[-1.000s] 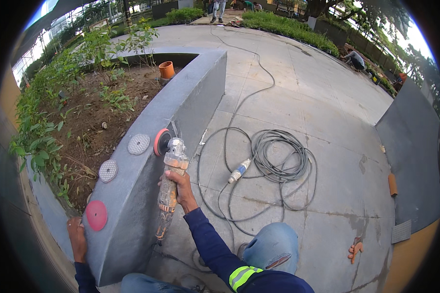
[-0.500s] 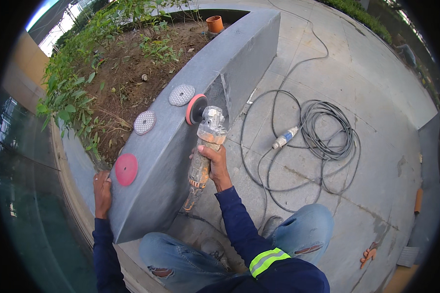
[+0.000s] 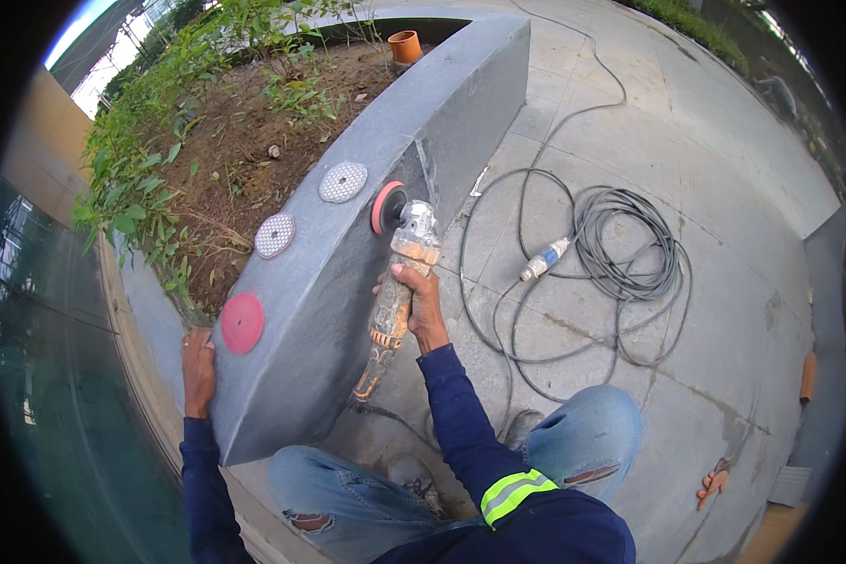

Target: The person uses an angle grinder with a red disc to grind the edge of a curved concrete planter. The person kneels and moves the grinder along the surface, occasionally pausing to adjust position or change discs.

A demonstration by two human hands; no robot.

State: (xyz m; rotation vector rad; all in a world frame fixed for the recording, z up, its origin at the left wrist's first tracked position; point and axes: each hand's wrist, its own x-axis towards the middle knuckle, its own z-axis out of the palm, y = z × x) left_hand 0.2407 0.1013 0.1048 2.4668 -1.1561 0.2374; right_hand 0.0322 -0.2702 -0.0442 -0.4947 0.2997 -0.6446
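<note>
My right hand [image 3: 421,305] grips the body of an orange and grey angle grinder [image 3: 398,282]. Its pink disc [image 3: 386,206] presses against the sloped face of a grey stone planter wall [image 3: 367,282]. My left hand [image 3: 197,362] rests flat on the wall's top edge, just below a red polishing pad [image 3: 242,322]. Two white dotted pads [image 3: 274,235] [image 3: 343,181] lie further along the top of the wall. I crouch in front of the wall in torn jeans.
A coiled grey cable [image 3: 620,254] with a blue and white plug [image 3: 543,260] lies on the paved ground to the right. Soil and green plants [image 3: 244,141] fill the planter, with an orange pot [image 3: 405,45] at its far end. An orange glove [image 3: 713,484] lies lower right.
The view has swung down and closer to the wall. The grinder stays against the stone in my right hand, and my left hand keeps its place on the top edge.
</note>
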